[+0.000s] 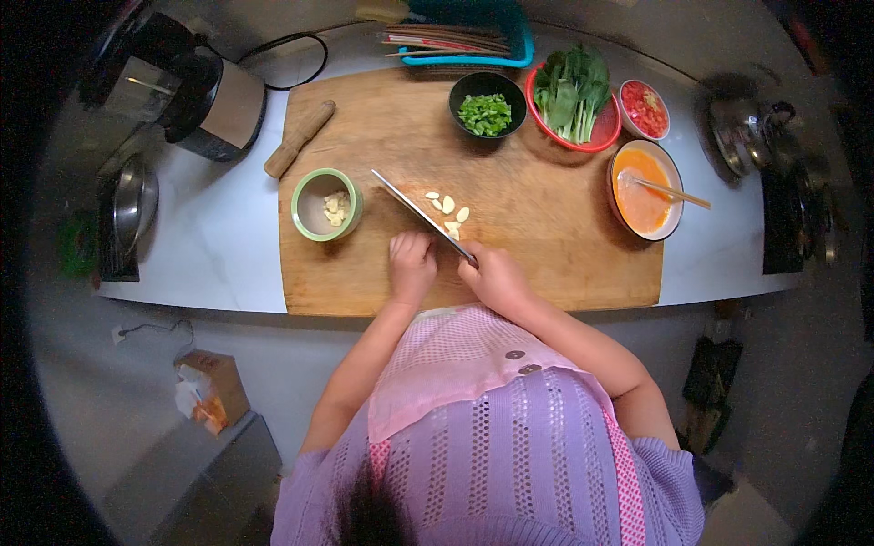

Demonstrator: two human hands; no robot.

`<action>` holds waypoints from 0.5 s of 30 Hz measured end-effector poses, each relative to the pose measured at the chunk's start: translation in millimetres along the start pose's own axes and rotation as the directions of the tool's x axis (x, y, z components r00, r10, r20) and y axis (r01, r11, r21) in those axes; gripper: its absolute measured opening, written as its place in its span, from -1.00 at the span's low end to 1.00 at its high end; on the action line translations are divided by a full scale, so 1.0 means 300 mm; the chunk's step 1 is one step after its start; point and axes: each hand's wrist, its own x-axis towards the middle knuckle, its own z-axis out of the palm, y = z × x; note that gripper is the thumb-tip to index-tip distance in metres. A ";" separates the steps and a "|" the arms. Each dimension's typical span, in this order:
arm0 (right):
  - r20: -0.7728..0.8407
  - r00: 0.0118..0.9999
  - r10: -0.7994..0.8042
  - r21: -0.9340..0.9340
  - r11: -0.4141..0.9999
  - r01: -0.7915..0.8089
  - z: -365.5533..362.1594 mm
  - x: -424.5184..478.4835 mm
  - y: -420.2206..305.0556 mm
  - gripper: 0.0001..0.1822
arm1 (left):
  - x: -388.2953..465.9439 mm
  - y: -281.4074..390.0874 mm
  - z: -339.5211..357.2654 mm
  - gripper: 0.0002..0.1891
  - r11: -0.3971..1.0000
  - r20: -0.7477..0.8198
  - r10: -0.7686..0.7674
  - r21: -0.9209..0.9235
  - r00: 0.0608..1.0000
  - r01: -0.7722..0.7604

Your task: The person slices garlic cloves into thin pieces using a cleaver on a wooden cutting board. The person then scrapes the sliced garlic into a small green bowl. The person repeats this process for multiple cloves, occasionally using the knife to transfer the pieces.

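Observation:
A kitchen knife is in my right hand, gripped by the handle. Its blade is seen nearly edge-on and slants up to the left over the wooden cutting board. Several pale garlic pieces lie on the board just right of the blade. To the left of the knife, my left hand rests on the board with curled fingers; whatever may be under them is hidden. A green-rimmed cup-shaped container farther left holds chopped garlic.
A wooden pestle lies at the board's upper left. Around the board's far and right side stand a black bowl of chopped greens, a red basket of leafy vegetables, a bowl of diced tomato and beaten egg with chopsticks.

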 end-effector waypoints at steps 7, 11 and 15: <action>0.081 0.995 0.066 -0.045 0.997 -0.062 -0.061 -0.045 -0.037 -0.79 | 0.004 0.014 -0.006 -0.89 1.000 -0.015 0.001 0.014 1.000 -0.001; 0.054 0.997 0.047 -0.046 0.998 -0.044 -0.065 -0.069 -0.038 -0.78 | -0.007 -0.006 0.012 -0.90 1.000 -0.030 0.005 0.013 1.000 -0.005; 0.053 0.997 0.060 -0.033 0.998 -0.059 -0.073 -0.080 -0.046 -0.77 | -0.005 -0.004 0.009 -0.89 0.999 -0.028 0.010 0.031 1.000 -0.009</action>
